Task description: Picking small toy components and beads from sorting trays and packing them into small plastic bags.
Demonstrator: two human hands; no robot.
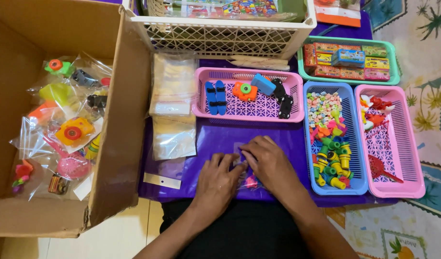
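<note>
The person is sitting at the bench [220,139], and both hands are pressing down on a small clear bag [244,178] lying flat on the purple top. The left hand [218,180] is lying half curled on the bag's near side, fingers bent, holding it in place. The right hand [267,160] is touching the left one, with fingertips pinching along the bag's top edge. Something small and pink [250,182] is peeking out just under the right hand; I cannot tell what it is.

Just past the hands, a pink basket [247,112] is holding blue, orange and black toy pieces. To the right of the right hand, a blue basket [355,184] is holding little green and yellow toys. To the left of the left hand, a stack of empty clear bags [172,103] is waiting, and farther left a big cardboard box [119,158] is holding filled bags.

To do this well, I think the fingers should be sliding slowly along the edge while the other hand is keeping the bag flat.
</note>
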